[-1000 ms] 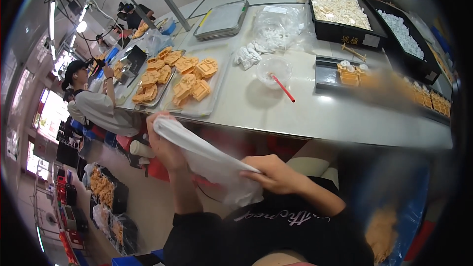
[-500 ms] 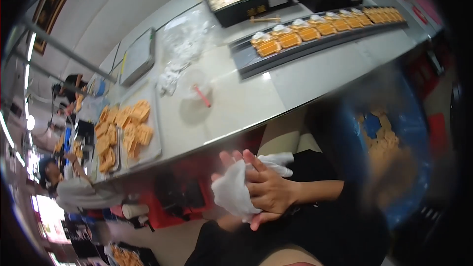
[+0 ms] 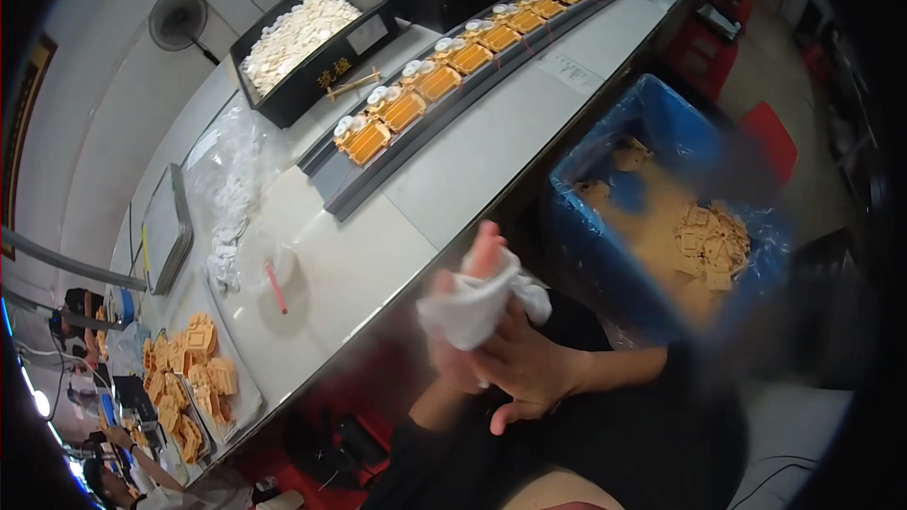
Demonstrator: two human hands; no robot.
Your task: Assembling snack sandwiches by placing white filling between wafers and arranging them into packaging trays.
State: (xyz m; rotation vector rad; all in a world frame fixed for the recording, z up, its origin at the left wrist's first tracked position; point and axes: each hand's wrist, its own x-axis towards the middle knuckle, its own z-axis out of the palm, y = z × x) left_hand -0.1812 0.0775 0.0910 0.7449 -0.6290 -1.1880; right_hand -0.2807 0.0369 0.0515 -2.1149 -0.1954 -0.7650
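Over my lap, beside the table's near edge, both hands are pressed together around a crumpled white cloth (image 3: 472,307). My right hand (image 3: 524,364) lies across the front of the cloth, its thumb pointing down and away from the fingers. My left hand (image 3: 453,364) is behind it, partly covered by cloth and blurred by motion, with fingertips showing above. The cloth is squeezed between the two palms. Neither hand touches the table.
A grey tray channel (image 3: 331,198) carries a row of orange plastic parts with white round pieces. Black bins (image 3: 283,104) hold small white pieces. A clear cup (image 3: 274,269), orange parts (image 3: 189,368) and a blue-lined bin (image 3: 595,236) of tan parts surround me. A co-worker (image 3: 142,472) sits lower left.
My view has turned rightward, so the table and blue bin shift left in the picture. My hands have rubbed against each other, and the cloth is now bunched higher around the left fingers.
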